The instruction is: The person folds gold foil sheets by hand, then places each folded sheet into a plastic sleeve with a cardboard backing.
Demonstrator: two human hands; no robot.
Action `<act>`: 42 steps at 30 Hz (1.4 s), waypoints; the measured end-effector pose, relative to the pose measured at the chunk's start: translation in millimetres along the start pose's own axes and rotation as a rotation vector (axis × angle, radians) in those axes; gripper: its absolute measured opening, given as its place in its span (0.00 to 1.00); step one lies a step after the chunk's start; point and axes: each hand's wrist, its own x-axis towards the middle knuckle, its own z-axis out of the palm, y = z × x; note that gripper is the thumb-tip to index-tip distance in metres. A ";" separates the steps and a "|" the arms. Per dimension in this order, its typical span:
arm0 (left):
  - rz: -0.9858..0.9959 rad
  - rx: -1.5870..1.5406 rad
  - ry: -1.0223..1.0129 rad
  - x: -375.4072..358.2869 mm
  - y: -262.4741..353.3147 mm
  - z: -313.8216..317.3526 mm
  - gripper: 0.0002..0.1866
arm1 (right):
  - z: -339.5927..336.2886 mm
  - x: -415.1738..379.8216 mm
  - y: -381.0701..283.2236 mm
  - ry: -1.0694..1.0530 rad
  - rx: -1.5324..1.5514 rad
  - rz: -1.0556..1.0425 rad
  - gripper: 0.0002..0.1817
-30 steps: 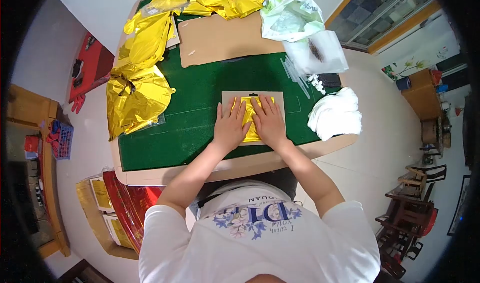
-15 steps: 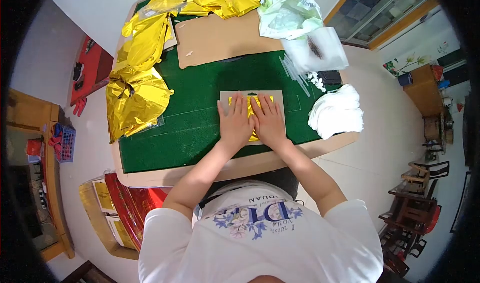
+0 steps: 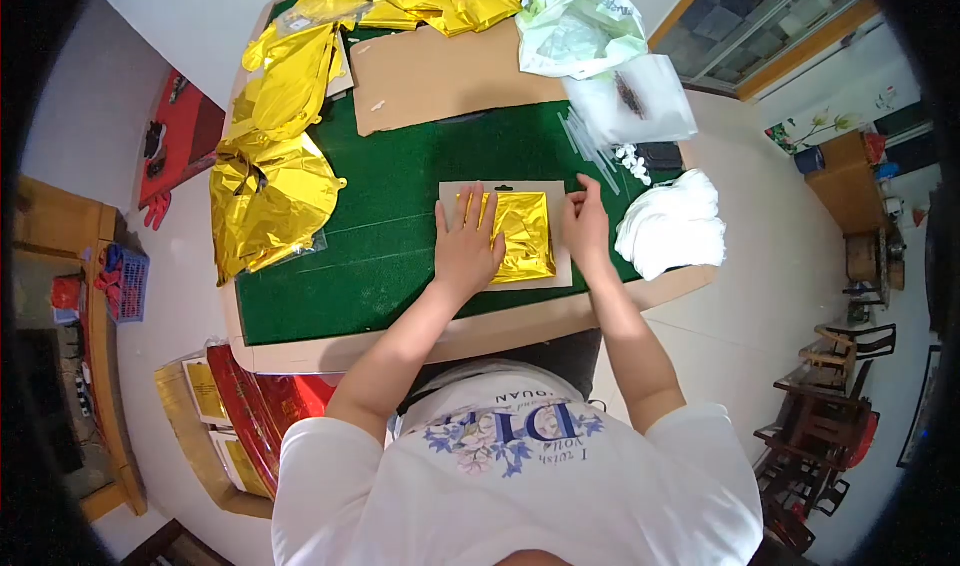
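A folded gold foil balloon (image 3: 525,236) lies flat on a grey-brown backing card (image 3: 562,266) with a dark hang slot at its top edge. My left hand (image 3: 467,244) rests palm down over the left part of the foil, fingers stretched out and a little spread. At the card's right edge is my right hand (image 3: 588,224), its fingers loosely bent and apart, with nothing seen in them. The green table surface (image 3: 390,196) lies under the card.
Gold foil balloons (image 3: 275,201) line the left and far edges. A cardboard sheet (image 3: 450,76) lies beyond the card. On the right are a plastic bag (image 3: 580,31), clear sleeves (image 3: 640,101), thin clear sticks (image 3: 592,149), small white pieces (image 3: 633,162) and a white bundle (image 3: 672,224).
My right hand has lifted off the foil and moved right to the card's edge, its fingers now bent, uncovering the foil's right part. My left hand has stayed nearly in place.
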 end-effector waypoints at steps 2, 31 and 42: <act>0.006 0.012 0.006 -0.2 -0.1 1.7 0.32 | -5.8 11.3 0.1 -0.003 -0.015 0.035 0.17; -0.127 -0.071 0.120 16.5 -9.1 8.4 0.30 | 54.4 7.5 -22.0 -0.266 -0.375 -0.846 0.23; -0.051 -0.205 0.027 -22.1 -39.9 -19.4 0.26 | 52.9 5.7 -20.1 -0.271 -0.391 -0.853 0.22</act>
